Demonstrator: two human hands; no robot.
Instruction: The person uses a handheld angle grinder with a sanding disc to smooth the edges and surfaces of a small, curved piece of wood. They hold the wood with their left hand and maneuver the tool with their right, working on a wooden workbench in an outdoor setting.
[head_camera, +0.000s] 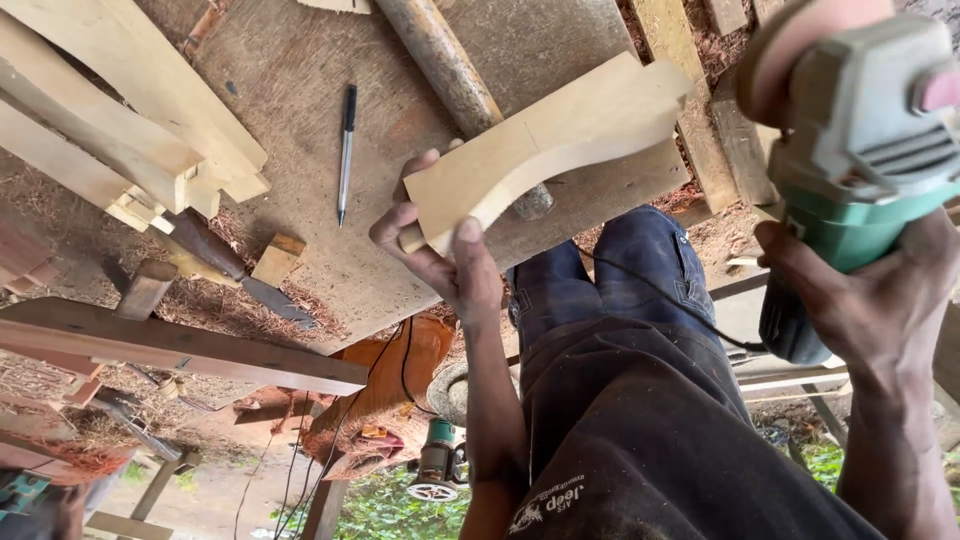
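1. Presently, in the head view, the left hand (445, 262) grasps a curved wooden workpiece (540, 150) at its squared end, thumb on the near face and fingers behind, so the long curved edge stays free of the grip.
2. The workpiece is lifted clear above the plywood surface (300, 110), probably for access all round.
3. The right hand (880, 300) is clenched on the body of a green angle grinder (860, 150), its disc end raised well apart from the wood; its cord (660, 295) trails across the knees.
4. A pen (346, 150) lies flat on the surface beside a round wooden handle (450, 70). Timber offcuts (120, 110) are stacked at the edge.
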